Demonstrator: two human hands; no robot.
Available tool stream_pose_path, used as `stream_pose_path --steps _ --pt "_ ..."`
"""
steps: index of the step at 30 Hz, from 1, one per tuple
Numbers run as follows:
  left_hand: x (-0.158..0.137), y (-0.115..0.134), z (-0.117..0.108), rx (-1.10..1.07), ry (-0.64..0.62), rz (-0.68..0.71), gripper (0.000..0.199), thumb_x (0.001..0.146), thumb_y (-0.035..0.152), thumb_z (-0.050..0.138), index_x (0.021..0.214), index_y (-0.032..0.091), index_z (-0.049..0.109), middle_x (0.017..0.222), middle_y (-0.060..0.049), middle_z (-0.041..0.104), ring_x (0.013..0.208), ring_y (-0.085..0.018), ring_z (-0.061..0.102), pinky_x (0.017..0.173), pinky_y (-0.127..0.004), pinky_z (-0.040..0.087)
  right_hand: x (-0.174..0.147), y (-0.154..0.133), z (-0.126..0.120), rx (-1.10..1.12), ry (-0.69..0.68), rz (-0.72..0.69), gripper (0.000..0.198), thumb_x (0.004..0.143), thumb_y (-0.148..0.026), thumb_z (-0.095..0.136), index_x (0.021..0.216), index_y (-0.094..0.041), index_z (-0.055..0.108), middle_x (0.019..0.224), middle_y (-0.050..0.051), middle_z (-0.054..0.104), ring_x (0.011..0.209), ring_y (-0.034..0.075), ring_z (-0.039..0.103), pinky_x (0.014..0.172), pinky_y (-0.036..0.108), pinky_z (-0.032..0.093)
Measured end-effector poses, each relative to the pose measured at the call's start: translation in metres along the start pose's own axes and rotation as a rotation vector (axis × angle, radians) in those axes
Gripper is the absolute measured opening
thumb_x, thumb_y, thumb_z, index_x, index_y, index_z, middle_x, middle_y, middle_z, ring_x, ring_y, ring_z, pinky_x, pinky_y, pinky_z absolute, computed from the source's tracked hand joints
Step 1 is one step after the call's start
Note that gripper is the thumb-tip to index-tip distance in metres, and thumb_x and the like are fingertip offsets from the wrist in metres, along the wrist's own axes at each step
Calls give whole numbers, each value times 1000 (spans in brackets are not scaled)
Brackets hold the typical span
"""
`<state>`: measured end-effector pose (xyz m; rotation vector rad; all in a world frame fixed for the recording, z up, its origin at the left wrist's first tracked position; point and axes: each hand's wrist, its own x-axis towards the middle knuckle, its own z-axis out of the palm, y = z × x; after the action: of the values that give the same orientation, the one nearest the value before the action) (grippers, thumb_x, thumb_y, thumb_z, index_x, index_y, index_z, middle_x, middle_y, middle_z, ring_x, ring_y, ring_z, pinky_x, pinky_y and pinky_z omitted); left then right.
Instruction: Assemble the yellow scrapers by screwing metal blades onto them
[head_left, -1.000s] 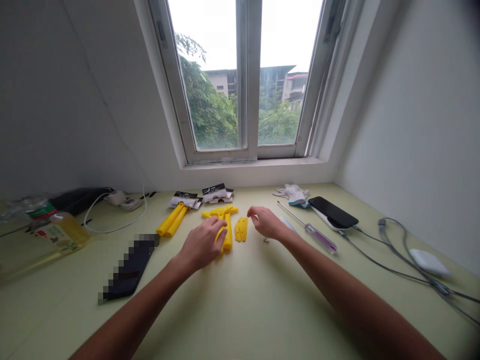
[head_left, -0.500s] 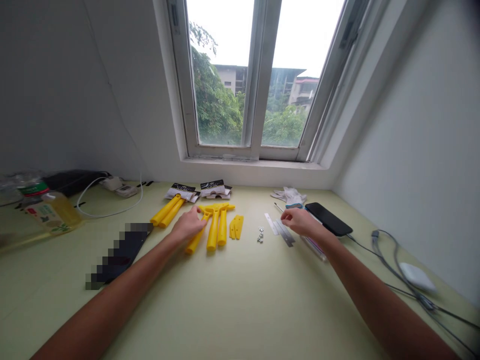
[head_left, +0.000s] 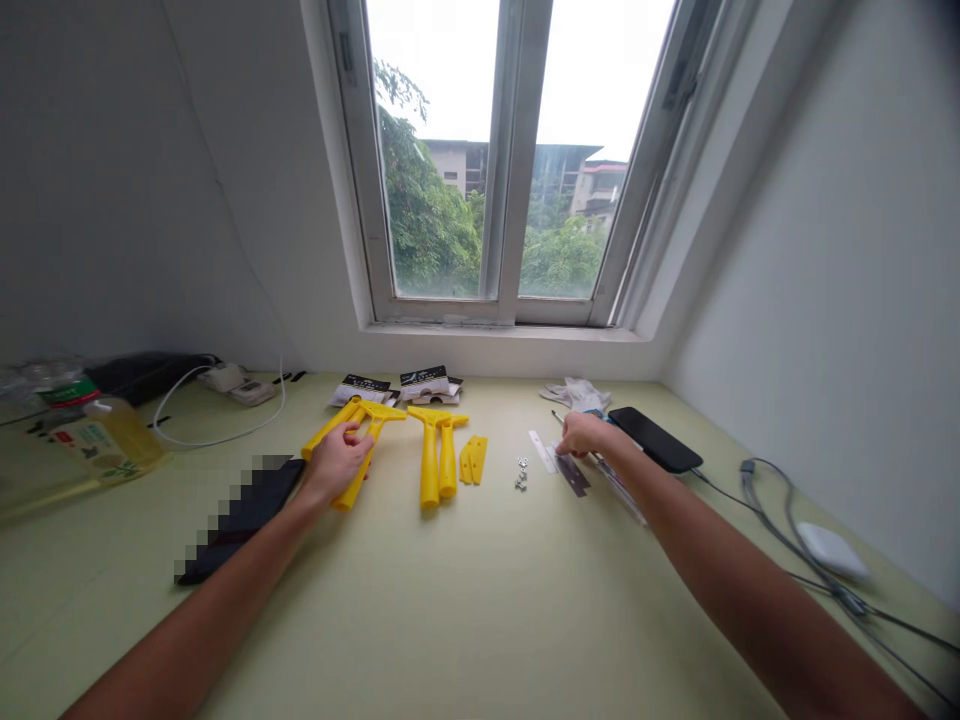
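Observation:
My left hand (head_left: 341, 462) is wrapped around the handle of a yellow plastic T-shaped scraper (head_left: 381, 420), held left of two similar scraper handles (head_left: 430, 465) lying side by side. Right of those lie small yellow plates (head_left: 473, 460) with holes. My right hand (head_left: 589, 436) is over the thin metal blades (head_left: 573, 477), its fingers pinched at the end of one; the fingertips partly hide it. A paler strip (head_left: 543, 452) lies just left of that hand. Small screws and nuts (head_left: 521, 474) form a little pile between the hands.
Behind my left hand are more yellow handles (head_left: 330, 425) and black-and-white packets (head_left: 424, 382). A screwdriver (head_left: 557, 416), white gloves (head_left: 576, 392) and a phone (head_left: 654, 438) with cables (head_left: 795, 530) are at the right. A bottle (head_left: 105, 435) stands far left.
My left hand has moved left with one yellow scraper, separating it from the other two. My right hand has shifted slightly left over the metal blades.

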<state>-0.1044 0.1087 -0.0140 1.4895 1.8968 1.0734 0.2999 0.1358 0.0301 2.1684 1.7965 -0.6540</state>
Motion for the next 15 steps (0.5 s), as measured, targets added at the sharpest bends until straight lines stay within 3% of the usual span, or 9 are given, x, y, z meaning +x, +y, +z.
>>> stream_pose_path --steps 8,15 --pt "-21 4 5 -166 35 62 45 82 34 57 121 14 47 82 -2 58 53 -10 60 41 -18 47 -8 -12 -1 -24 -64 38 28 91 -32 52 115 -17 56 118 8 57 98 20 59 83 39 51" --pt "-26 3 9 -146 10 75 47 82 35 58 122 14 47 82 -3 58 55 -11 61 41 -18 47 -10 -9 -5 -34 -51 57 29 91 -33 52 115 -17 56 118 8 57 99 20 59 84 40 50"
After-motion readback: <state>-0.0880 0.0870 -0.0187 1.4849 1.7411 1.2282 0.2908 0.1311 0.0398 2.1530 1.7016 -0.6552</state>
